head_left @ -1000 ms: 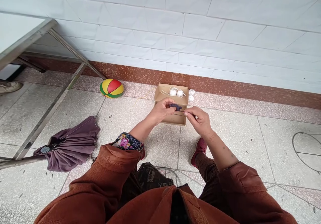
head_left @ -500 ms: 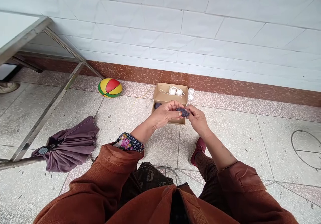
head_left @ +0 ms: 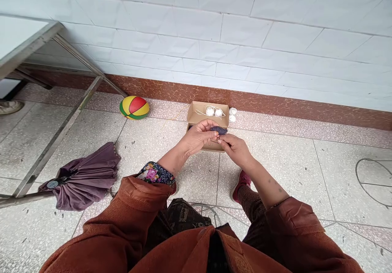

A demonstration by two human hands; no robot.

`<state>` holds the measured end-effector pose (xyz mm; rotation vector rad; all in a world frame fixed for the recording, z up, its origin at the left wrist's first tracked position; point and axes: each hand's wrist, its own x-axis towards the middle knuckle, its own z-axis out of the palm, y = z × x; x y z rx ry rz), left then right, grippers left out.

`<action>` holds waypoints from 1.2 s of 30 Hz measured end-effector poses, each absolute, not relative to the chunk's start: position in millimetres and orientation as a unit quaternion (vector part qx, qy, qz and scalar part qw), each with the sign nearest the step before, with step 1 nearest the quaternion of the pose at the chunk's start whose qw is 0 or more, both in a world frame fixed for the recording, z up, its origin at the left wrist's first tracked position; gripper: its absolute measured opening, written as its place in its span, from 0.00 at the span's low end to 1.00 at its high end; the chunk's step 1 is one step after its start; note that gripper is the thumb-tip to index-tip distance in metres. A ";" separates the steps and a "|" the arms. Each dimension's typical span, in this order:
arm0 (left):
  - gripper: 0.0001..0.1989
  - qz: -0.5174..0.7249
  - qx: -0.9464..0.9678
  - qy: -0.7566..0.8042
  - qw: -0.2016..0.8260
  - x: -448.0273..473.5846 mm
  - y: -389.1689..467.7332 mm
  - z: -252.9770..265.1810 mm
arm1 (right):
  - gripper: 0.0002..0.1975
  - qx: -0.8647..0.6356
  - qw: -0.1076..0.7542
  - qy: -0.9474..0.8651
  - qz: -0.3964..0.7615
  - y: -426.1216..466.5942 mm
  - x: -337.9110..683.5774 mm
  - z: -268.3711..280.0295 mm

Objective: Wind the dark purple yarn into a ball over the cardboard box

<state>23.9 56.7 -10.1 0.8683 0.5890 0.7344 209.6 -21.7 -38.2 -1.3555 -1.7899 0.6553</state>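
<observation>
A small dark grey-purple ball of yarn is gripped in the fingers of my left hand, above the open cardboard box. My right hand is closed just below and to the right of the ball, thumb and forefinger pinched on what looks like a strand of the same yarn; the strand itself is hardly visible. Behind my hands, two white yarn balls with loose strands lie in the lid of the cardboard box. My hands cover much of the lower half of the box.
More white yarn balls sit on the floor right of the box. A colourful ball rests left, near a metal-framed table. A folded purple umbrella leans by the table's lower bar. Tiled wall stands ahead.
The yarn ball has tilted and shifted slightly up and left with my left hand. My right hand has moved from the ball's right end to below it.
</observation>
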 end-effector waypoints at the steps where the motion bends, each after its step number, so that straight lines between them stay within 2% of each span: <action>1: 0.16 0.347 0.415 0.285 0.792 22.7 58.8 -11.0 | 0.13 -0.520 0.384 -0.719 0.255 -22.7 209.6 -36.2; 4: 0.14 0.353 0.454 0.331 0.749 19.3 64.2 -13.1 | 0.11 -0.486 0.386 -0.745 0.244 -24.8 210.0 -26.8; 8: 0.12 0.340 0.511 0.354 0.705 18.3 63.9 -12.5 | 0.10 -0.480 0.441 -0.728 0.214 -23.9 212.5 -14.6; 15: 0.14 0.253 0.549 0.299 0.738 23.9 53.0 -10.9 | 0.10 -0.563 0.478 -0.644 0.199 -17.9 215.6 -12.4; 20: 0.21 0.277 0.508 0.266 0.771 25.7 49.2 -6.8 | 0.12 -0.593 0.469 -0.604 0.253 -14.0 210.2 -21.1; 24: 0.16 0.316 0.482 0.301 0.760 27.2 50.2 -6.0 | 0.10 -0.601 0.434 -0.610 0.280 -13.5 206.2 -30.8; 29: 0.16 0.375 0.468 0.346 0.722 27.2 56.9 -10.1 | 0.12 -0.598 0.401 -0.639 0.271 -15.0 200.8 -36.0; 36: 0.14 0.384 0.520 0.378 0.662 22.7 63.6 -11.5 | 0.12 -0.525 0.399 -0.694 0.289 -18.7 195.0 -26.9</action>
